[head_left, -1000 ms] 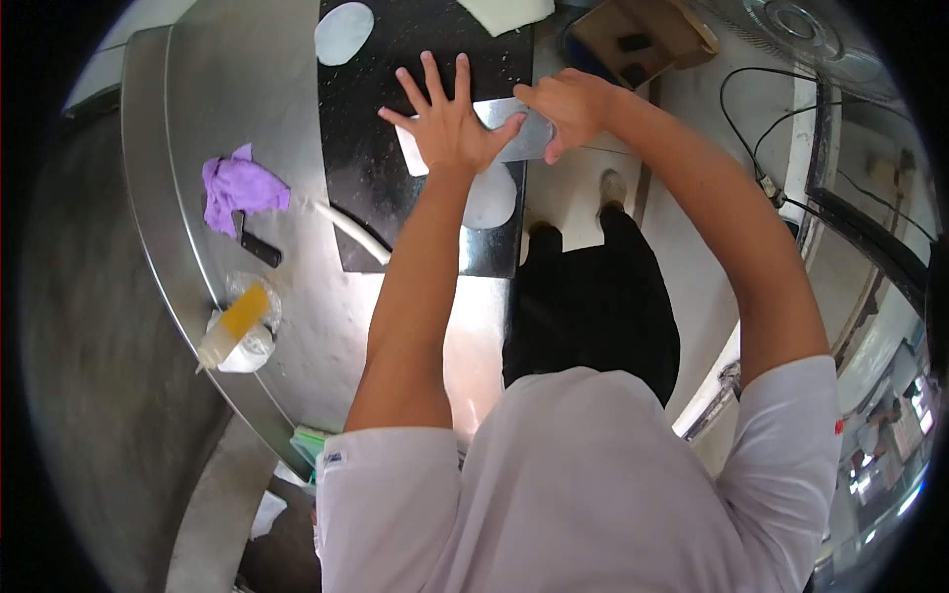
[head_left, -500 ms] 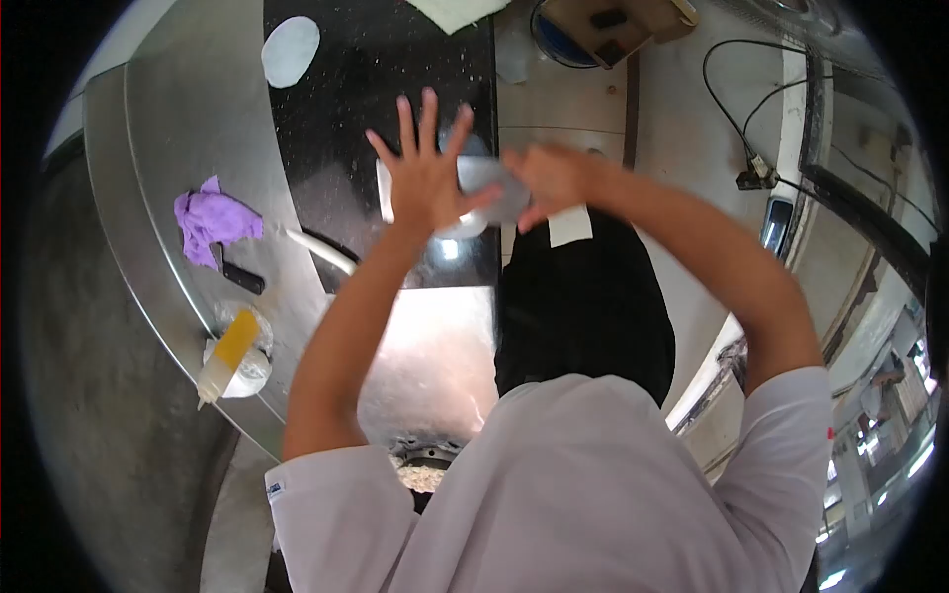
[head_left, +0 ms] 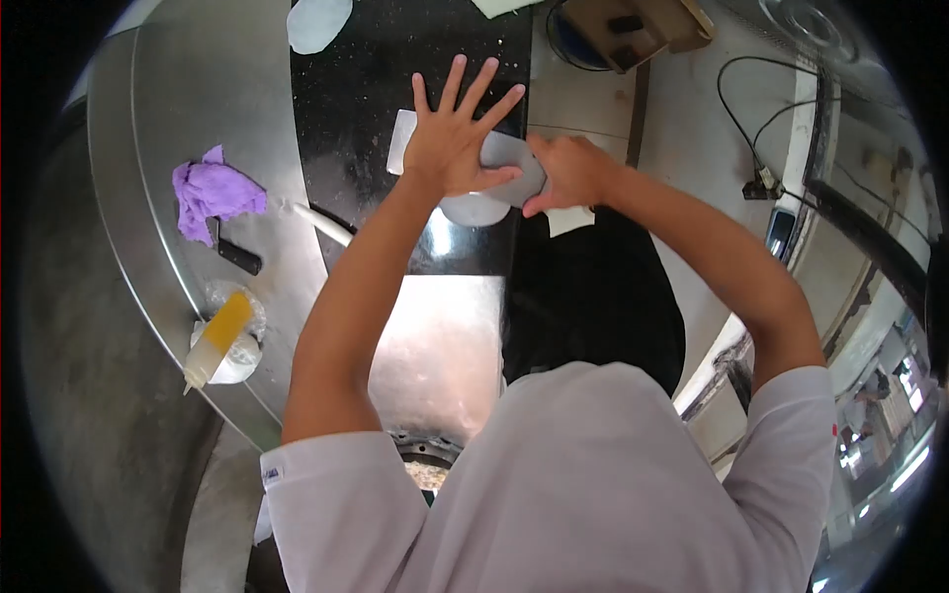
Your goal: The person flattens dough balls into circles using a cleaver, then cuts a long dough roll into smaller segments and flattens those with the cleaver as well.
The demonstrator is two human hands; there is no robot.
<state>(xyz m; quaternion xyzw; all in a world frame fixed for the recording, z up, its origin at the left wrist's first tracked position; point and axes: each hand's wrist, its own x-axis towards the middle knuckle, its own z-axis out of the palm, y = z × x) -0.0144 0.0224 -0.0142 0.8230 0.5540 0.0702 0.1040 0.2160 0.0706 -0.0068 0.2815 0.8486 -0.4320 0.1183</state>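
Note:
My left hand [head_left: 450,148] lies flat with its fingers spread, over a light grey flat piece whose pale end [head_left: 400,141] shows left of the palm. My right hand [head_left: 566,173] is closed round the right end of a grey flat tool [head_left: 511,163], at the edge of the black worktop [head_left: 346,128]. Beneath the hands is a round whitish sheet [head_left: 474,209]. Another thin round white sheet [head_left: 319,24] lies farther up the worktop. What is under my left palm is hidden.
A purple cloth [head_left: 219,190], a black-handled knife [head_left: 238,258] and a yellow squeeze bottle [head_left: 218,338] lie on the steel surface at left. A white rod [head_left: 327,226] points towards my left forearm. An open cardboard box [head_left: 647,28] and cables stand at upper right.
The view has shifted, so the worktop items appear higher and most lie farther right. My left hand remains spread, and my right hand still holds the grey tool.

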